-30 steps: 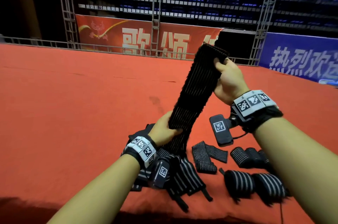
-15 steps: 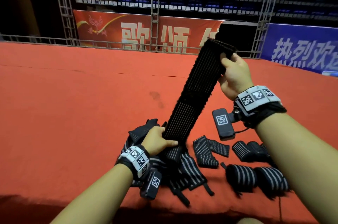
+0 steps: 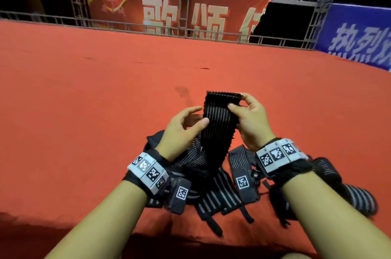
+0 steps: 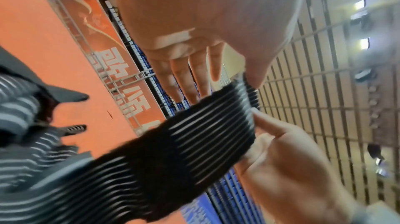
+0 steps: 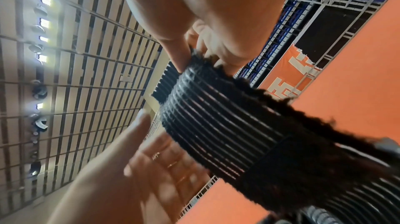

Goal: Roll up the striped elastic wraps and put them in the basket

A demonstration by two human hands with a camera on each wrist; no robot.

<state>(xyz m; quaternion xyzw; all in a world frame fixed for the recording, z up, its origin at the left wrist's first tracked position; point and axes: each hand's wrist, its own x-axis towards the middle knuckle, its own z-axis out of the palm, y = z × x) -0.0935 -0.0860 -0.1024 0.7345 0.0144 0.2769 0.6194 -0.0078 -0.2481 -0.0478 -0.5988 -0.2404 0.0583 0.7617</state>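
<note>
Pinched between thumb and fingertips, the top edge of one striped elastic wrap (image 3: 219,120) sat in the grip of the right hand (image 3: 250,120), which held it raised above the red worktop (image 3: 84,100). Its left-hand counterpart, the left hand (image 3: 183,129), had a wide grip: fingers spread and nearly straight, thumb tip just beside or touching the strip's left edge, closing on nothing. In the left wrist view those fingers (image 4: 194,80) stood apart behind the wrap (image 4: 194,142); in the right wrist view the right hand's fingers (image 5: 179,54) pressed the folded end of the band (image 5: 216,121).

Nearest the body, under both wrists, lay a loose pile of unrolled wraps (image 3: 213,187), into which the held strip's lower end ran down. Just right of the pile rested rolled wraps (image 3: 347,187), partly hidden by the right forearm.

Farther off, the worktop stretched to a metal railing (image 3: 148,28), with a red banner (image 3: 169,9) and a blue banner (image 3: 359,34) behind it.
</note>
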